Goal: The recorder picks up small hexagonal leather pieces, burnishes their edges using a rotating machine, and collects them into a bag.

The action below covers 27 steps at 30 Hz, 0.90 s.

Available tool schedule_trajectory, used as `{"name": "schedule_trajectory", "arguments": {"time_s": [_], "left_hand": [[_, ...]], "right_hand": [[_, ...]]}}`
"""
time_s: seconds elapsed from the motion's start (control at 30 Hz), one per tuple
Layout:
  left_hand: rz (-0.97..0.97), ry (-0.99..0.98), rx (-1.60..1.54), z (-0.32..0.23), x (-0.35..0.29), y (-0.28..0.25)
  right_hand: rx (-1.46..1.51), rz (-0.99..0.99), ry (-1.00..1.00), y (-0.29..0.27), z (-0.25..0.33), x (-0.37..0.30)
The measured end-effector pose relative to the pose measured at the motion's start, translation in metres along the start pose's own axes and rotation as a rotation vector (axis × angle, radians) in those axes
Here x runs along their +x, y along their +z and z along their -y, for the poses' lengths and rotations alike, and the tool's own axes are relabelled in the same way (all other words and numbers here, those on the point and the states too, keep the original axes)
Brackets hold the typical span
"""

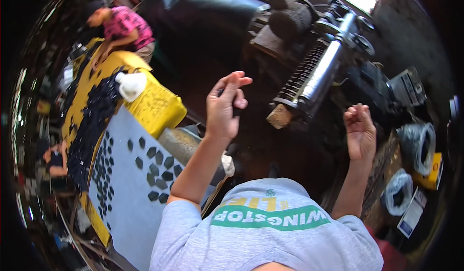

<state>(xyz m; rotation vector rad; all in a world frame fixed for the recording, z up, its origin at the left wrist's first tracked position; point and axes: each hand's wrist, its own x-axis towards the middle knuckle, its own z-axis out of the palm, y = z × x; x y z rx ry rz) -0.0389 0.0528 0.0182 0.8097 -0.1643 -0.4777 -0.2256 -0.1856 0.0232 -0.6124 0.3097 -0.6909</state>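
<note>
My left hand (226, 104) is raised in the middle of the view, with its fingers curled and a small dark piece (237, 111) partly showing against the palm. Its full shape is hidden by the fingers. To the right, my right hand (360, 133) is held up with the fingertips drawn together; whatever they may pinch is too small to tell. Between and beyond both hands stands a machine with a shiny metal roller (328, 60) and a coiled spring-like bar (302, 73). A wooden block (279, 117) sits at its near end.
On my left, a grey-blue tabletop (133, 213) carries many dark five-sided pieces (154, 169). Beyond it are a yellow container (164, 106), a white bottle (131, 86) and a heap of black strips (99, 102). A person in pink (130, 29) leans there. Clear plastic bags (398, 192) lie right.
</note>
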Motion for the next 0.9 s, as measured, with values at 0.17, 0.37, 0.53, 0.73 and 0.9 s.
{"name": "schedule_trajectory", "arguments": {"time_s": [0.17, 0.37, 0.53, 0.73, 0.9], "left_hand": [[0.03, 0.024, 0.184, 0.012, 0.024, -0.006], [0.126, -0.015, 0.404, 0.024, 0.037, 0.001], [0.312, -0.002, 0.655, 0.027, 0.047, 0.003], [0.614, 0.137, 0.834, 0.037, 0.068, -0.002], [0.78, 0.155, 0.879, 0.036, 0.08, -0.002]], "right_hand": [[0.063, -0.214, 0.226, -0.027, -0.01, -0.006], [0.06, -0.218, 0.378, -0.024, -0.028, -0.005], [-0.054, -0.213, 0.411, -0.019, -0.041, 0.0], [-0.208, -0.214, 0.211, -0.023, -0.038, 0.008], [-0.284, -0.252, 0.079, -0.051, -0.033, 0.008]]}}
